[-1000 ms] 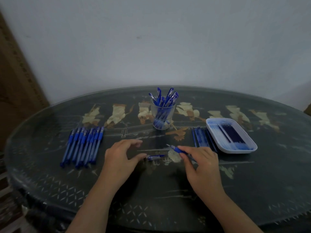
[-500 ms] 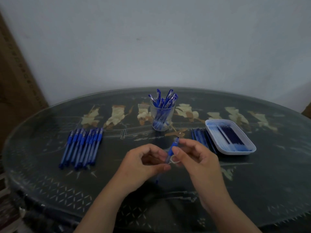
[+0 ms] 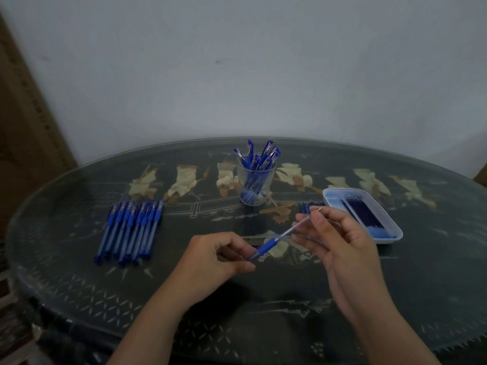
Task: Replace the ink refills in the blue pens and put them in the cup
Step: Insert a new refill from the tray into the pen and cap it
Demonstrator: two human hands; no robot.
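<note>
My left hand (image 3: 218, 256) pinches the lower end of a blue pen barrel (image 3: 268, 246) above the table's middle. A thin clear ink refill (image 3: 300, 224) sticks out of the barrel up and to the right. My right hand (image 3: 340, 238) grips that refill near its metal tip with thumb and forefinger. A clear cup (image 3: 255, 184) holding several blue pens stands further back at the centre. A row of several blue pens (image 3: 130, 229) lies on the left. A white tray (image 3: 392, 227) with dark blue refills sits at the right.
The dark oval table (image 3: 79, 280) has a glass top and a curved near edge. More blue refills (image 3: 307, 208) lie between the cup and the tray, partly hidden by my right hand. A plain wall rises behind the table.
Both hands rose from the table and came together on a pen. Now the right hand has drawn away up and to the right, with the refill showing out of the barrel.
</note>
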